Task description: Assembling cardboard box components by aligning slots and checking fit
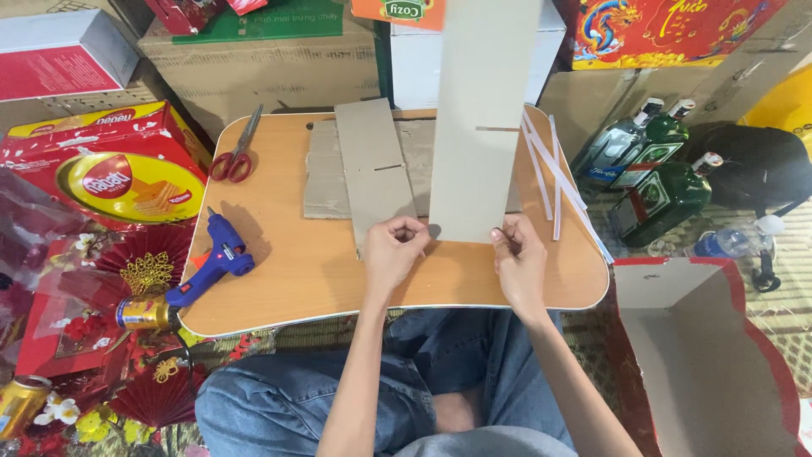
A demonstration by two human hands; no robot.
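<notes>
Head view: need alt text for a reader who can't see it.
Both hands, left hand and right hand, hold the lower edge of a tall grey cardboard strip standing on a small wooden table. More cardboard pieces, red scissors and a blue glue gun lie alongside.

Counter [288,279]: small wooden top with rounded corners and a pale edge, centre of the frame.
Upper left of it: red-handled scissors [238,151], lying flat.
Lower left edge: blue glue gun [211,262], partly over the rim.
Upper middle: flat cardboard pieces [364,165], overlapping, one with a short slit.
Middle right: tall grey cardboard panel [478,127], its lower edge on the top.
Right side: thin white strips [554,178], fanned toward the right rim.
</notes>
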